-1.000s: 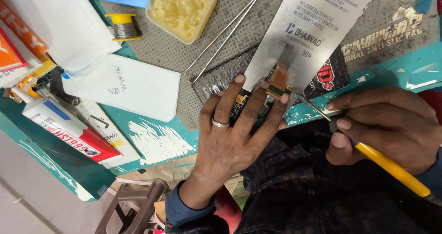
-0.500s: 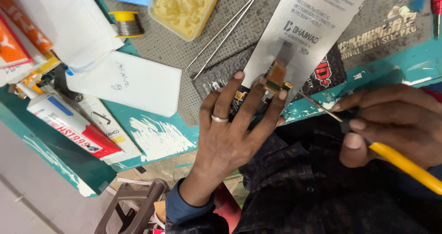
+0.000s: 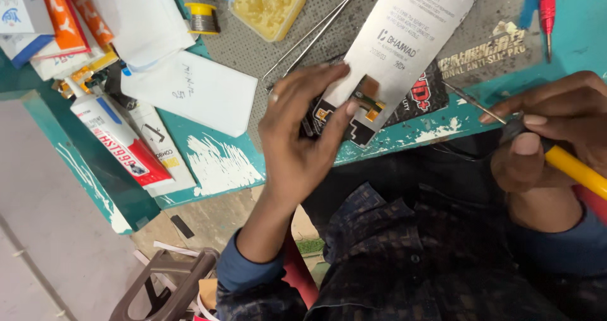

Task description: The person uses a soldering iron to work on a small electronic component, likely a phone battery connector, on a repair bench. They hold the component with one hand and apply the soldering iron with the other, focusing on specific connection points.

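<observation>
R hand (image 3: 550, 144) w/ iron (image 3: 572, 168) pulled back | L hand (image 3: 303, 138) pins screen (image 3: 395, 49)

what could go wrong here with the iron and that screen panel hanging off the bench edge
The screen panel overhangs the bench edge, steadied only by the left hand's fingertips, so it might tip or slide off. Those fingers press right beside the flex connector; bringing the soldering iron in the right hand back there could burn them. The iron's tip hovers over the mat near the person's lap, so a slip could scorch cloth.
</observation>
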Demonstrator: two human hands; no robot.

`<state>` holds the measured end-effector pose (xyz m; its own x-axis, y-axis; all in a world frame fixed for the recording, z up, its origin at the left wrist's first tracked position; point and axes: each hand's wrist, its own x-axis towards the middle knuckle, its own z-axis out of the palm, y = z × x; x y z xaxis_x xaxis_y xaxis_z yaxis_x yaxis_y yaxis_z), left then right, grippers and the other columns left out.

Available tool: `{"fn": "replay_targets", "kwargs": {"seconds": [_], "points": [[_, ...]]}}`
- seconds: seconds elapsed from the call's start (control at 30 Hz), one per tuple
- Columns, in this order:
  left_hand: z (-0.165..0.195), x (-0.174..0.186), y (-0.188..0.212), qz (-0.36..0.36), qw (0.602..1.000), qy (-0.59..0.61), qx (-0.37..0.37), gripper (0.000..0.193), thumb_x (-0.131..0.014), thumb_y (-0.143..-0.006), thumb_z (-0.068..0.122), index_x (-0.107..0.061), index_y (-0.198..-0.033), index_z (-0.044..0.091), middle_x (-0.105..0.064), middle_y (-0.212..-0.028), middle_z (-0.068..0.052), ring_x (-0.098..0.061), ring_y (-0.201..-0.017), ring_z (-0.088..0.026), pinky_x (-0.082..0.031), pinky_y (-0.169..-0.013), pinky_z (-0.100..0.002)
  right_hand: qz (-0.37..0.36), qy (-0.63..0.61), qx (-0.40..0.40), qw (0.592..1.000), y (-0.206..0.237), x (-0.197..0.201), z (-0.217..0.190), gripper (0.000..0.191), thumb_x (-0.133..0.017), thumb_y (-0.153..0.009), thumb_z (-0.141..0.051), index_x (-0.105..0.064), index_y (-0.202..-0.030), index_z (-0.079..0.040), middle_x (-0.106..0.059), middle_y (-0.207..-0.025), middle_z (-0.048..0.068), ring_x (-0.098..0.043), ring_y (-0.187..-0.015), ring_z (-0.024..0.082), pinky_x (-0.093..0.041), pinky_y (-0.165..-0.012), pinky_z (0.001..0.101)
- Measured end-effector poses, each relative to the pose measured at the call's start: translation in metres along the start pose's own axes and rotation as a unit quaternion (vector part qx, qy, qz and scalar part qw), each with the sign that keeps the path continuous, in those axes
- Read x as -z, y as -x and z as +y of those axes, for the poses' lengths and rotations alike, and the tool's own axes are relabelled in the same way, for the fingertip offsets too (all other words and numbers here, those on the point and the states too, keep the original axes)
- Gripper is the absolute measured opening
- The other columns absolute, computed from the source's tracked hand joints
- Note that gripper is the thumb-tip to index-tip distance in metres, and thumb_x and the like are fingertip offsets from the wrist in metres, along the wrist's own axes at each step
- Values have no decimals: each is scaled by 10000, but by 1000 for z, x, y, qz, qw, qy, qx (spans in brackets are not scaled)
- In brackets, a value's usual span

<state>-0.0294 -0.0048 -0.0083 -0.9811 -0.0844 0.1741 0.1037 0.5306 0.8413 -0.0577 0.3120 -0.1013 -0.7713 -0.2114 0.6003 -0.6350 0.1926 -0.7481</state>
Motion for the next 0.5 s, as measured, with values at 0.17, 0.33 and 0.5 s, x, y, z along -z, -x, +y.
{"fn": "replay_targets", "kwargs": {"seconds": [0.17, 0.33, 0.5], "points": [[-3, -16, -20, -26, 993, 116, 20, 282, -816, -1000, 46, -718, -1264, 68, -735, -1171, -100, -735, -1092, -144, -627, -916, -245, 32, -41, -23, 998, -3, -7, -7, 305, -598, -1068, -217, -485, -1011, 60, -552, -945, 221, -635, -721, 244, -615, -620, 342], [0, -26, -33, -33, 969, 212, 118, 215, -783, -1001, 76, -712, -1204, 69, -788, -1015, -52, -757, -968, -95, -618, -825, -221, 18, -8, 24, 1000, -15, -6, -3, 256, -584, -1022, -179, -500, -954, 54, -580, -881, 224, -635, -706, 272, -597, -544, 341], [3, -25, -36, -27, 990, 130, 56, 173, -805, -999, 97, -773, -1166, 66, -760, -994, -49, -691, -911, -88, -561, -791, -241, 1, 31, 42, 999, -9, 2, -1, 252, -577, -1010, -182, -454, -916, 17, -610, -857, 210, -641, -700, 269, -521, -537, 324]]}}
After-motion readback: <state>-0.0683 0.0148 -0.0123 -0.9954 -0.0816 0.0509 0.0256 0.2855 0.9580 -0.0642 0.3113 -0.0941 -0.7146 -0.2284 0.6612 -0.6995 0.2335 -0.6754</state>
